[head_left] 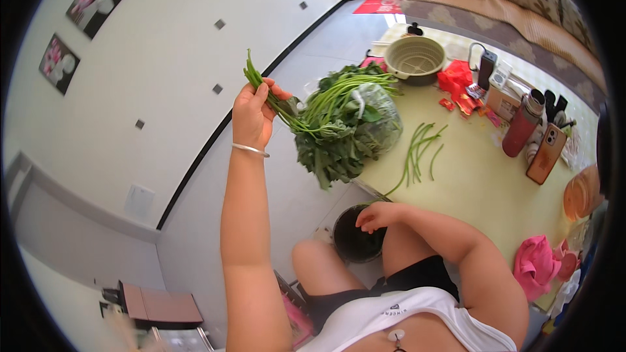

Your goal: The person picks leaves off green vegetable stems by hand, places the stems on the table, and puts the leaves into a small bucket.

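Note:
My left hand [255, 107] is raised, closed around the stems of a bunch of leafy greens [329, 156]. The cut ends stick up past my fingers, and the dark leaves hang down beside the table's edge. Just behind and against it, more greens [345, 94] lie in a clear plastic bag [381, 127] at the table's corner. Over the mouth of a black bin [352, 248] between my knees is my right hand [373, 216], fingers loosely bent and a little apart, with nothing visible in them. Several loose green stems [417, 153] lie on the tabletop nearby.
The pale yellow table [469, 176] also holds an olive basin with a strainer [415, 58], red wrappers [456, 81], a red thermos [523, 124], a phone standing upright [546, 154] and a pink cloth [536, 264]. A patterned sofa [515, 19] stands beyond it; a wall [176, 45] is at left.

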The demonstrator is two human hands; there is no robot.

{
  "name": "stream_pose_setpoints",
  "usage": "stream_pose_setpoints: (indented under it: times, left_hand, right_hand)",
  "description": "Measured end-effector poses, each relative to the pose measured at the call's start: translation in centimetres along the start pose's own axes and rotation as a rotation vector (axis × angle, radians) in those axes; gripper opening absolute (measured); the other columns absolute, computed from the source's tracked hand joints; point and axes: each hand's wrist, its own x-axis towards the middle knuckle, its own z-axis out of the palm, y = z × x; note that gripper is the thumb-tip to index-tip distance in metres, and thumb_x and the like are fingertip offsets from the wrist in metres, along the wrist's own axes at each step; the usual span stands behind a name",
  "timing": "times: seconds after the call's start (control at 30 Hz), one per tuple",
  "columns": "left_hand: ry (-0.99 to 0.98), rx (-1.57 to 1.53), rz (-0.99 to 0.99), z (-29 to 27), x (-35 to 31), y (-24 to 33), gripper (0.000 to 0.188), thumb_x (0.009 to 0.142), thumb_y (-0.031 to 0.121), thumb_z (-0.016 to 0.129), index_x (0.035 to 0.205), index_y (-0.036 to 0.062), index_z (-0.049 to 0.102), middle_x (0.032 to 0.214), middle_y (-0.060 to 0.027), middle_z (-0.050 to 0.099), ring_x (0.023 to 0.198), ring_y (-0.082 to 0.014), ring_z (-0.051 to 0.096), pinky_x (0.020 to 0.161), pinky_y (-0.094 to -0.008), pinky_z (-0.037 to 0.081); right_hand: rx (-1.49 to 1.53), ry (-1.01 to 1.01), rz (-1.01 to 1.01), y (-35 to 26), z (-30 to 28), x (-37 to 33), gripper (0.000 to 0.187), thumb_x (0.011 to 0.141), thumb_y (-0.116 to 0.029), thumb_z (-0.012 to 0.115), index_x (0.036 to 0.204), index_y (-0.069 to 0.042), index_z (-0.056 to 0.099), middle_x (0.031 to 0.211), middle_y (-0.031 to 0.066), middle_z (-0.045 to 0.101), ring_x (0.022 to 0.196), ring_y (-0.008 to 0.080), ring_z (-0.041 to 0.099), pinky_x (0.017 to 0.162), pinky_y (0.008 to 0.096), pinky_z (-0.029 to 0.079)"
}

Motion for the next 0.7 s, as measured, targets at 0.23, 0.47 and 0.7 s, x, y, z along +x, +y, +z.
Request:
stream_pose_setpoints:
  times: [0.23,0.47,0.7]
  left_hand:
    - [0.126,-0.237,-0.079,-3.3,-11.2,-0.3,0.012,0.096,0.011,0.049,0.098,0.0002,0.055,0.104,-0.0223,0.064,0.101,-0.036,0.062,0.09,-0.0446,0.05]
    - [0.234,-0.327,-0.263,-5.0,-19.7,-9.7,0.009,0.096,0.007,0.047,0.098,0.0008,0.052,0.106,-0.0235,0.063,0.1,-0.0323,0.063,0.088,-0.0394,0.052]
    - [0.291,-0.202,-0.284,-5.2,-22.0,-14.7,0.01,0.097,0.01,0.047,0.101,0.0022,0.051,0.11,-0.0216,0.062,0.096,-0.0278,0.063,0.083,-0.0376,0.053]
  right_hand:
    - [0.335,0.399,-0.344,-9.3,4.3,-3.7,0.013,0.09,-0.014,0.06,0.084,-0.003,0.062,0.076,0.0014,0.065,0.058,0.0056,0.053,0.054,0.0211,0.041]
    - [-0.212,0.961,-0.479,-15.4,6.7,2.8,0.019,0.077,-0.001,0.068,0.095,-0.006,0.061,0.083,0.0057,0.057,0.062,0.0148,0.055,0.056,0.027,0.045]
    - [-0.232,0.863,-0.219,-10.5,8.3,5.9,0.023,0.075,-0.001,0.069,0.096,-0.005,0.061,0.086,0.0099,0.058,0.064,0.022,0.059,0.061,0.0318,0.048]
